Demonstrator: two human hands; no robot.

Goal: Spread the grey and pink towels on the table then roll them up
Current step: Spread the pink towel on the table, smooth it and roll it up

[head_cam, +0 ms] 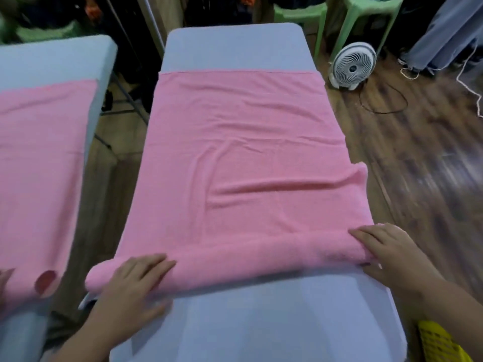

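Note:
A pink towel (235,142) lies spread along the grey padded table (261,322), with some wrinkles in its middle. Its near end is wound into a low roll (248,259) that runs across the table's width. My left hand (136,280) rests flat on the left end of the roll, fingers together and pointing right. My right hand (389,252) presses on the right end, fingers over the top of the roll and thumb behind it. No grey towel is in view.
A second padded table (52,58) at the left carries another pink towel (39,165). A small white fan (352,65) and its cable stand on the wooden floor at the right. Green plastic stools (366,11) are at the back. A yellow basket (441,343) shows at the bottom right.

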